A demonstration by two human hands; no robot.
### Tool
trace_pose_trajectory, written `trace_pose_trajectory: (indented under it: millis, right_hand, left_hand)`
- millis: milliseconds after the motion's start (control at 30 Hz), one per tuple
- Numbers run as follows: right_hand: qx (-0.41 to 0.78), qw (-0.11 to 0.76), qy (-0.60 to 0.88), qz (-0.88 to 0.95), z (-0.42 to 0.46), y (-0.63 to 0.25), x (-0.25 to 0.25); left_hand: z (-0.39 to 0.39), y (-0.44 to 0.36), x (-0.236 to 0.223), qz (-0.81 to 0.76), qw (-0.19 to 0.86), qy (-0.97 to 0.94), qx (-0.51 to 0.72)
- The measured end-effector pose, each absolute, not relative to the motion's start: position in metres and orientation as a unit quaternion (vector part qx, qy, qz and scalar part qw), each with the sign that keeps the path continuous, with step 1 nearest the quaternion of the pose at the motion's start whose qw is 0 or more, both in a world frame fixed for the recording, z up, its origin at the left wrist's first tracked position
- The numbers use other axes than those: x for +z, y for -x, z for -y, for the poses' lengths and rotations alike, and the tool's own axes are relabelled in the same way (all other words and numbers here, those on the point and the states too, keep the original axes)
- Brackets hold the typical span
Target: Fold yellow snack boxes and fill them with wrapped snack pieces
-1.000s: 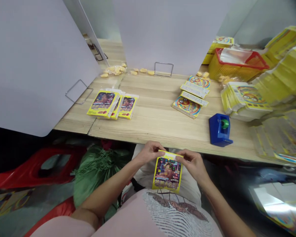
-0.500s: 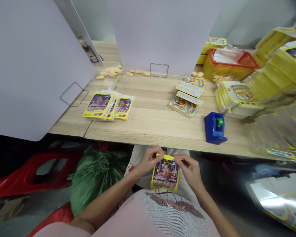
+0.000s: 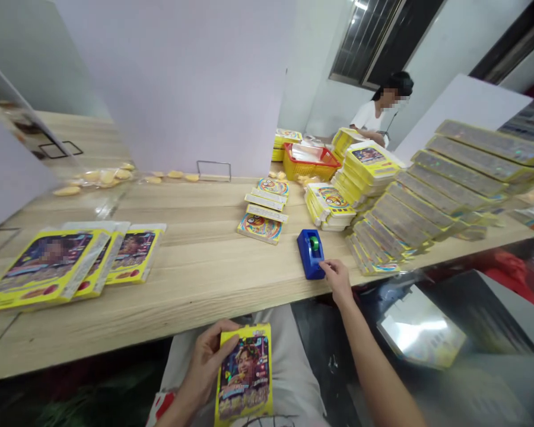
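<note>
Clutching the yellow card packet at six o'clock, its bottom cut off, the left hand now holds it alone; the open right hand has moved just beside the blue tape dispenser at one o'clock.

The left hand sits low and near, its fingers curled in a grip, while the bare right arm stretches forward and rightward, ending in a loosely bent right hand.

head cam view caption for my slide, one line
Left hand holds a yellow printed packet over the lap; right hand beside a blue tape dispenser on a wooden workbench
</note>
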State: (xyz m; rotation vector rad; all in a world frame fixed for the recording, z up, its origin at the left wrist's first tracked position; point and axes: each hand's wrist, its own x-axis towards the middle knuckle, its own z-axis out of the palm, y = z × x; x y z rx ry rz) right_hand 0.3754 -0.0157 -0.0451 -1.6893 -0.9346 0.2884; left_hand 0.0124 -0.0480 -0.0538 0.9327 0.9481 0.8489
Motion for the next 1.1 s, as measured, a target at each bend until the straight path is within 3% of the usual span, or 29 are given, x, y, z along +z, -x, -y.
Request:
trace_pose_trajectory:
  millis: [267, 500, 733, 833, 900, 967, 1100]
  right_hand:
    - [0.11, 0.611, 0.717, 0.316, 0.016, -0.355, -0.049]
    - [0.154, 0.72, 0.636, 0.229, 0.041, -0.326, -0.062]
    - [0.082, 0.663, 0.69, 0.279, 0.055, -0.326, -0.082]
    - [0.18, 0.654, 0.665, 0.314, 0.065, -0.321, -0.061]
    - [0.326, 0.581, 0.621, 0.412, 0.068, -0.313, -0.036]
    - [0.46, 0.422, 0.546, 0.559, 0.062, -0.305, -0.008]
    - [0.52, 0.122, 0.384, 0.754, 0.034, -0.284, 0.033]
  left_hand:
    - [0.05, -0.017, -0.047, -0.431, 0.738, -0.39, 0.342]
    - [0.048, -0.018, -0.051, -0.426, 0.745, -0.374, 0.353]
    - [0.046, -0.02, -0.053, -0.407, 0.738, -0.404, 0.355]
    - [0.046, -0.027, -0.05, -0.411, 0.704, -0.447, 0.369]
    - [0.046, -0.033, -0.047, -0.397, 0.688, -0.488, 0.36]
    - [0.044, -0.041, -0.046, -0.369, 0.698, -0.516, 0.332]
    - [0.041, -0.054, -0.045, -0.328, 0.712, -0.545, 0.299]
